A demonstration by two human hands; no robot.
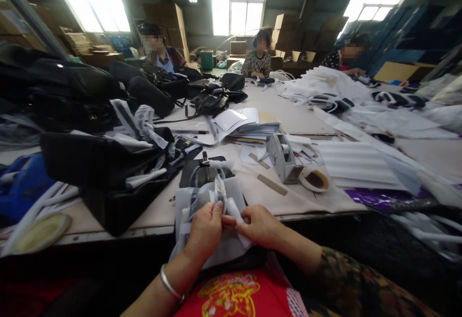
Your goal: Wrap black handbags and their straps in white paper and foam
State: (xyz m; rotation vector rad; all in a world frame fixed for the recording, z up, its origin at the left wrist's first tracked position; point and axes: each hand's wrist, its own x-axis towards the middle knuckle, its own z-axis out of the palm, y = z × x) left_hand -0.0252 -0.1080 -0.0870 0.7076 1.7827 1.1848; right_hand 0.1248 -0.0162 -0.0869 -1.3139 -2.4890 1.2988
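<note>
At the table's front edge in front of me lies a black bag with a small gold-coloured fitting, partly covered by thin white wrapping sheet. My left hand is closed, its thumb pressed over a strip wrapped in clear film that rises from the bag. Beside it, my right hand pinches the edge of a rolled white piece. The fingers of both hands almost meet over the bag. What lies under the fingertips is partly hidden.
Left stands a large black bag with wrapped handles; more black bags are piled behind. Ahead are stacked papers, a tape dispenser, a tape roll and white foam sheets. Three people sit across the table.
</note>
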